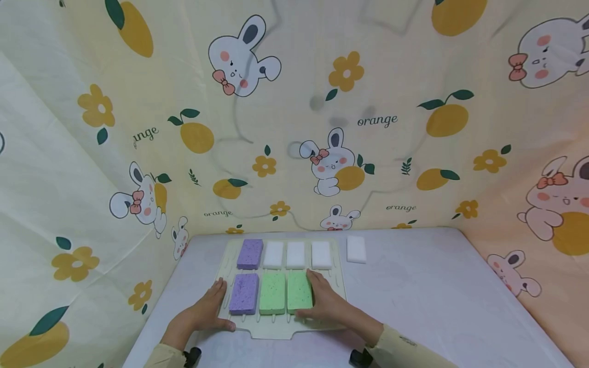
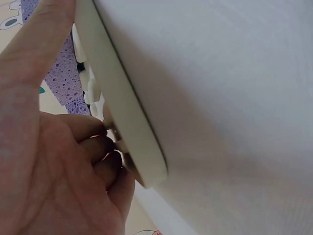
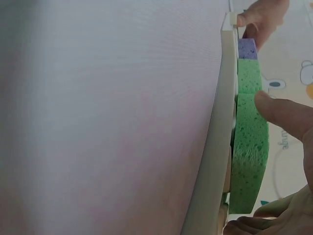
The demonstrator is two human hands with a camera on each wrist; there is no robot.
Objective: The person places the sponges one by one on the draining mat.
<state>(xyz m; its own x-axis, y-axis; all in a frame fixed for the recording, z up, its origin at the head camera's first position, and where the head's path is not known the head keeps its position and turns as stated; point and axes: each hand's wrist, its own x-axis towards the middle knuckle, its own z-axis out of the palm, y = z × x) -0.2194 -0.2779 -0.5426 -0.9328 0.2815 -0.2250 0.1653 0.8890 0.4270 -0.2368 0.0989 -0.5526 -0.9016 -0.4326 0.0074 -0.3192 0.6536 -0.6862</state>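
Note:
A cream tray (image 1: pixel 339 286) lies on the pale table and holds two rows of sponges. The back row has a purple sponge (image 1: pixel 250 253) and three white sponges (image 1: pixel 295 254). The front row has a purple sponge (image 1: pixel 244 294), a green sponge (image 1: pixel 272 292) and a second green sponge (image 1: pixel 299 291). My left hand (image 1: pixel 207 309) grips the tray's front left edge (image 2: pixel 127 122), thumb on top and fingers curled beneath. My right hand (image 1: pixel 329 304) rests on the tray beside the right green sponge (image 3: pixel 249 147), with a straight finger (image 3: pixel 283 110) touching it.
A loose white sponge (image 1: pixel 356 249) lies on the table (image 1: pixel 437 296) just right of the tray's back corner. Printed cloth with rabbits and oranges (image 1: pixel 294 128) walls the table at the back and on both sides.

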